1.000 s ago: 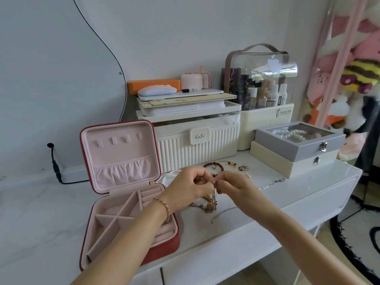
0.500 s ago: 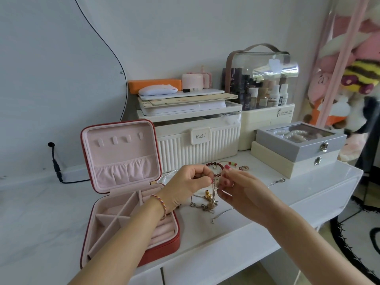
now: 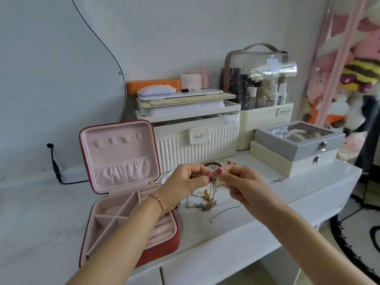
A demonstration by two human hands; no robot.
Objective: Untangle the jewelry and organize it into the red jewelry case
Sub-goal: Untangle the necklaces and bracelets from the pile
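Untangling step, nothing yet in the red jewelry case (image 3: 164, 246).

I see left hand (image 3: 185, 186) and right hand (image 3: 238, 182) both pinching the tangled chains (image 3: 207, 199) above the table (image 3: 267, 202); next I would pull one strand free gently.

Bare forearms, braided multicoloured bracelet (image 3: 159, 204) on left wrist, red-painted nails (image 3: 219, 171)

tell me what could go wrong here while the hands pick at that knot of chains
Both hands, left hand and right hand, pinch the tangled chains in mid-air; pulling apart could tighten the knot or snap a thin link. A silver chain trails near the white table front edge and could be dragged off.
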